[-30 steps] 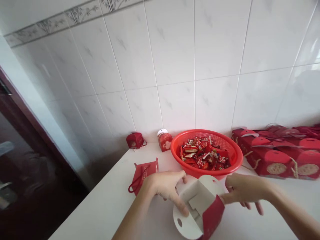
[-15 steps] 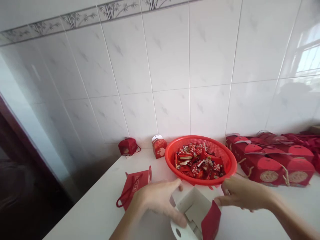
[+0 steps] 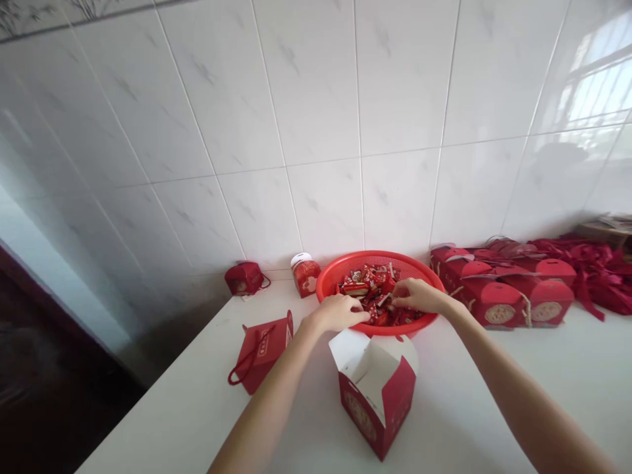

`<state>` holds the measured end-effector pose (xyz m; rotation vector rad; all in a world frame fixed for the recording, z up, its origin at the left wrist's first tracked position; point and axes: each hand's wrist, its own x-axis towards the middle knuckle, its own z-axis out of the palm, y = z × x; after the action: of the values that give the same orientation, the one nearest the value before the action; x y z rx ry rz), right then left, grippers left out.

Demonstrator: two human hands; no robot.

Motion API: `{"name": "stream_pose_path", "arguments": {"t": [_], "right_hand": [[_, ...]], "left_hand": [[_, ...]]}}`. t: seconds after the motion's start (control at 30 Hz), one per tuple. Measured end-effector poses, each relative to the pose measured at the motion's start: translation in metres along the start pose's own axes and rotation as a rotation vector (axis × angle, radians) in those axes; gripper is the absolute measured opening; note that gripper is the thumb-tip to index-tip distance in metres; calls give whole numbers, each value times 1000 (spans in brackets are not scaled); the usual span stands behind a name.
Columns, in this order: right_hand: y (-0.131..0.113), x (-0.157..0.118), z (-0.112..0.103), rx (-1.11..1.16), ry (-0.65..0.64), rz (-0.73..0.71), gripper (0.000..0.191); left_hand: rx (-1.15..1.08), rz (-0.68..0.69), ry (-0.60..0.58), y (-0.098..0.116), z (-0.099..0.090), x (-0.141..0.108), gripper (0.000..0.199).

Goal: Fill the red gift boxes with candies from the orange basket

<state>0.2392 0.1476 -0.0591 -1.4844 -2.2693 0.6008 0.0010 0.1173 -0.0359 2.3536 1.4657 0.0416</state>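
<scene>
Hands (image 3: 340, 312) (image 3: 419, 294) at candies (image 3: 379, 282), corded box (image 3: 277, 349), lettering (image 3: 264, 342) unreadable

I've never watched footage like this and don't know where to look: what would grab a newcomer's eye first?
Probably the bright red basket of red wrapped pieces, vivid against the white tiled wall, with the left hand and right hand both at the pieces. Next, the open red box, white inside, in front of it; then the cluster of red boxes to the right.

There are two hands (image 3: 340, 312) (image 3: 416, 294), one basket (image 3: 421, 267), one wide-open box (image 3: 375, 405)
</scene>
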Motion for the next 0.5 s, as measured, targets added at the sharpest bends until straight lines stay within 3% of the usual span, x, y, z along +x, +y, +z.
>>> {"name": "stream_pose_path", "arguments": {"t": [0.13, 0.33, 0.5], "right_hand": [[10, 20, 2, -84, -68, 66, 16], [11, 31, 4, -131, -252, 141, 43], [10, 28, 4, -157, -311, 100, 81]], "left_hand": [[143, -88, -292, 2, -1, 45, 53], [318, -37, -397, 2, 6, 69, 85], [365, -13, -407, 6, 8, 68, 56]]}}
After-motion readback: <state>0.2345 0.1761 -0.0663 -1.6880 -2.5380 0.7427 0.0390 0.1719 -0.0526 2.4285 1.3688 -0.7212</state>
